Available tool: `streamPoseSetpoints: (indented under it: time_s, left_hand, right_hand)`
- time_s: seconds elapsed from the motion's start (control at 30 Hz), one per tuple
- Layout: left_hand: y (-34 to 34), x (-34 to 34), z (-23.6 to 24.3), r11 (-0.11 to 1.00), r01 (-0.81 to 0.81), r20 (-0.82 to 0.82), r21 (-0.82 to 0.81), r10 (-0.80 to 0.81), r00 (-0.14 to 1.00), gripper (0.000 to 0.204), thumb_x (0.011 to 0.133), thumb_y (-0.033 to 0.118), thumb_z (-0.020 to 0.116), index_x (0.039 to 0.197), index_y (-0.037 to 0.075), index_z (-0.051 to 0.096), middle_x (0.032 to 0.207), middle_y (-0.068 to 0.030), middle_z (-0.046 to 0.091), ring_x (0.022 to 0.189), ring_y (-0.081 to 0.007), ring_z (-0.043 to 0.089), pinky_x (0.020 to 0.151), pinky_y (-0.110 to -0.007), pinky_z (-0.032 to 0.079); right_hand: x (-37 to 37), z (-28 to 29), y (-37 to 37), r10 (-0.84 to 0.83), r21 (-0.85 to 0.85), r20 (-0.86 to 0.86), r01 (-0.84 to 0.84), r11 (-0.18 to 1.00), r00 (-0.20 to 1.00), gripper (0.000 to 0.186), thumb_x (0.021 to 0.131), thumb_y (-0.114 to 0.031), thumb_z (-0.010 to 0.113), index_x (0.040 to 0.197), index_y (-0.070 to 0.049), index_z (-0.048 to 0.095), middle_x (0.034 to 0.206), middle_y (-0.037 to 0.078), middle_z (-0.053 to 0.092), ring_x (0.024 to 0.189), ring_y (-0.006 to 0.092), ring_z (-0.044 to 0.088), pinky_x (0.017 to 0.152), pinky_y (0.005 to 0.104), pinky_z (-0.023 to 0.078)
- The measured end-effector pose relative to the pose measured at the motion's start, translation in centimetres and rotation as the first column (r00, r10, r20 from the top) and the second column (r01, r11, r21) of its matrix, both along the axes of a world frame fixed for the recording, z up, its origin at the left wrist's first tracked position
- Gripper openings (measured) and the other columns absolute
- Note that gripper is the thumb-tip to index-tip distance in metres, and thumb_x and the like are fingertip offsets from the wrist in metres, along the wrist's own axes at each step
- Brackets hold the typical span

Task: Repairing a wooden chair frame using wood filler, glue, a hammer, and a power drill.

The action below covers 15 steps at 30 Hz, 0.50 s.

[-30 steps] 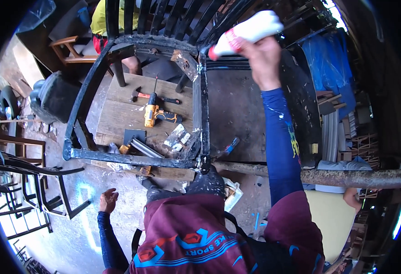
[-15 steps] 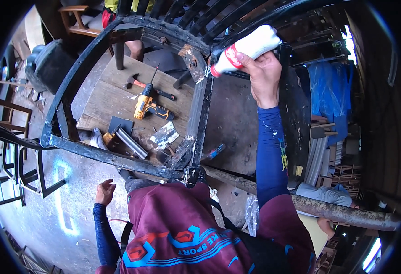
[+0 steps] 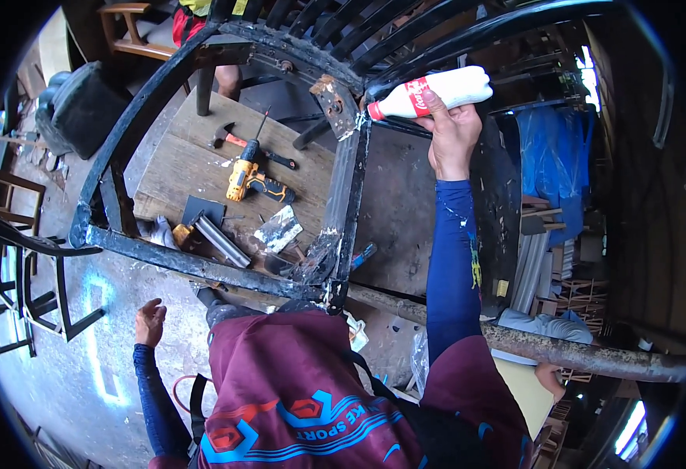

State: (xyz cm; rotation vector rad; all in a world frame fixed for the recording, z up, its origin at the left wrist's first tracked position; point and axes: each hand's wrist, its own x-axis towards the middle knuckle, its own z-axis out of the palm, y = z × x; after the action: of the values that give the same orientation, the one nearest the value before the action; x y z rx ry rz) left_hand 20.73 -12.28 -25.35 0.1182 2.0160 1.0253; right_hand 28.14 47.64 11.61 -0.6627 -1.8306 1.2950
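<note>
My right hand (image 3: 454, 141) is closed around a plastic bottle (image 3: 464, 84) with white contents, a red label and a red cap end. The bottle lies nearly level, its red end pointing left at the corner joint of a black chair frame (image 3: 194, 264). White smears mark that joint, beside a worn corner block (image 3: 334, 108). Whether the tip touches the wood I cannot tell. Low on the left, away from the frame, my left hand (image 3: 150, 322) hangs over the floor, fingers loosely bent and apart, holding nothing.
Through the frame a wooden board (image 3: 167, 172) shows, bearing a yellow drill (image 3: 241, 180), a hammer (image 3: 222, 134) and a white-smeared plate (image 3: 279, 228). A rusty pipe (image 3: 546, 352) crosses at right. Black chair frames (image 3: 66, 293) stand left. Another person's leg (image 3: 228, 80) is beyond the frame.
The bottle has turned from a steep tilt to nearly level, still in my right hand, its red end close to the same joint. My left hand has moved slightly left.
</note>
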Motion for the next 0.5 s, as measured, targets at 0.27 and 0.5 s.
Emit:
streamPoseSetpoints:
  time_s: [0.27, 0.5]
  left_hand:
    - [-0.8, 3.2, -2.6, 1.0, 0.026, 0.009, -0.004, -0.026, 1.0, 0.04, 0.092, 0.02, 0.066, 0.124, -0.003, 0.066, 0.101, -0.0224, 0.074, 0.091, -0.0272, 0.073, 0.082, -0.037, 0.057]
    - [-0.5, 4.6, -2.5, 1.0, 0.007, 0.073, 0.024, -0.009, 0.997, 0.041, 0.09, 0.02, 0.067, 0.123, -0.003, 0.066, 0.103, -0.0238, 0.074, 0.096, -0.0294, 0.073, 0.085, -0.038, 0.057]
  right_hand:
    - [-1.6, -0.1, -0.4, -0.03, 0.026, 0.077, 0.028, 0.999, 0.997, 0.044, 0.087, -0.008, 0.079, 0.122, 0.005, 0.056, 0.113, 0.018, 0.07, 0.095, 0.0252, 0.073, 0.072, 0.04, 0.066]
    - [-1.6, 0.2, -0.4, -0.013, 0.059, 0.121, 0.005, 0.998, 0.993, 0.043, 0.087, -0.007, 0.078, 0.122, 0.005, 0.056, 0.111, 0.018, 0.071, 0.095, 0.0248, 0.073, 0.072, 0.0389, 0.066]
